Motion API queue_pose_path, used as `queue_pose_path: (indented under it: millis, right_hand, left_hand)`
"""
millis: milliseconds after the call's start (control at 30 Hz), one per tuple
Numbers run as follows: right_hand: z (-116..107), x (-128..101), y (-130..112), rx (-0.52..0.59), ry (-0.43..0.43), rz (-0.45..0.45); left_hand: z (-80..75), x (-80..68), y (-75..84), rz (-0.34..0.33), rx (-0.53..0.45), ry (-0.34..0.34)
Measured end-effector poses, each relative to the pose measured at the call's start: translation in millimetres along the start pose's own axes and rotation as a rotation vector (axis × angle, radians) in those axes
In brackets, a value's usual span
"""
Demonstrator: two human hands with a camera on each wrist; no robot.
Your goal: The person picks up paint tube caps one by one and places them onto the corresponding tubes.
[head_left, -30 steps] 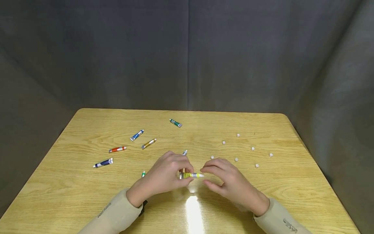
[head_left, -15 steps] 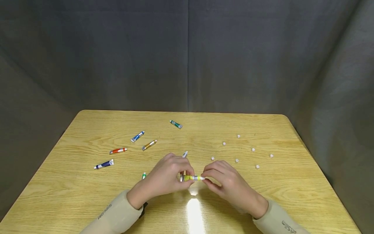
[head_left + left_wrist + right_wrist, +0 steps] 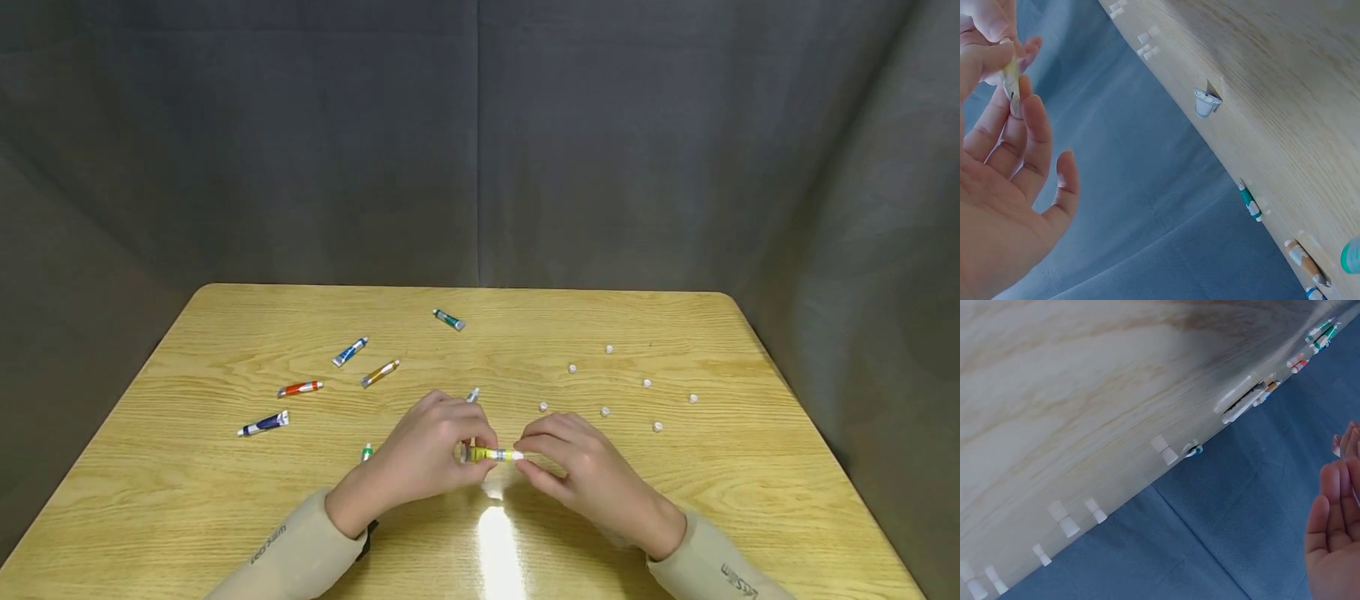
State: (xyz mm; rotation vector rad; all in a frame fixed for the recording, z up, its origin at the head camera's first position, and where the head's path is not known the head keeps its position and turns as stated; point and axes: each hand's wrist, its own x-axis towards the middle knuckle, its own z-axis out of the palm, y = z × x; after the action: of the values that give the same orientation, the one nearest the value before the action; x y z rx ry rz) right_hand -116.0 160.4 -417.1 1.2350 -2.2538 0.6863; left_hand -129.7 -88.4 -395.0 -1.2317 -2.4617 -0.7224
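My left hand [image 3: 435,442] pinches a small yellow paint tube [image 3: 483,454] between thumb and fingers, in front of me above the table. The tube lies sideways, its white cap [image 3: 518,456] pointing right. Thumb and fingertips of my right hand [image 3: 585,462] pinch that cap. In the left wrist view the yellow tube [image 3: 1011,81] shows edge-on between both hands. The right wrist view shows only part of my right hand [image 3: 1341,531], and the tube is hidden there. A white-and-silver tube [image 3: 473,395] lies just behind my left hand, partly covered by it.
Left on the wooden table [image 3: 187,467] lie a dark blue tube [image 3: 262,423], a red tube [image 3: 300,389], a blue tube [image 3: 350,352] and a gold tube [image 3: 380,373]. A green tube [image 3: 448,320] lies farther back, another [image 3: 367,452] beside my left wrist. Several white caps [image 3: 647,383] are scattered right.
My right hand has moved in from just beside the tube's end, and its fingertips have taken hold of the cap. The left hand keeps its grip on the yellow tube.
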Motion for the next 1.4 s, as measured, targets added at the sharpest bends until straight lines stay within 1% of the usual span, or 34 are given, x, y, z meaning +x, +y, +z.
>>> queue_pose_path:
  millis: [100,233,333,467,667,867,1133,1233,1400]
  right_hand:
    - [-0.4,1.2,-0.2,-0.034,0.001,-0.005]
    - [-0.1,3.1,-1.1,-0.060,0.016,-0.043]
    - [1.0,4.2,-2.1,-0.067,0.030,-0.075]
    - [2.3,4.8,-2.8,-0.068,0.038,-0.088]
    - [3.4,5.3,-2.7,-0.066,0.051,-0.087]
    - [3.8,5.3,-3.6,-0.056,0.049,-0.061]
    - [3.0,3.8,-4.9,-0.044,0.013,-0.013]
    - [2.1,4.1,-5.0,-0.042,0.003,-0.011]
    - [-0.4,6.1,-6.4,-0.062,0.001,-0.035]
  left_hand:
    - [-0.2,-0.3,-1.3,-0.012,-0.010,0.006]
    - [-0.7,-0.9,-2.6,-0.025,-0.018,0.008]
    - [-0.3,-1.5,-3.3,-0.026,-0.028,0.008]
    - [0.2,-2.0,-3.5,-0.022,-0.037,0.010]
    - [0.3,-3.0,-2.3,-0.011,-0.034,0.011]
    - [-0.8,-3.3,-0.5,-0.006,0.000,0.015]
    - [-1.7,-3.3,1.7,0.004,0.052,0.010]
    - [-1.9,-3.4,1.8,0.004,0.050,0.014]
    - [-2.2,-3.5,0.7,0.001,0.018,0.023]
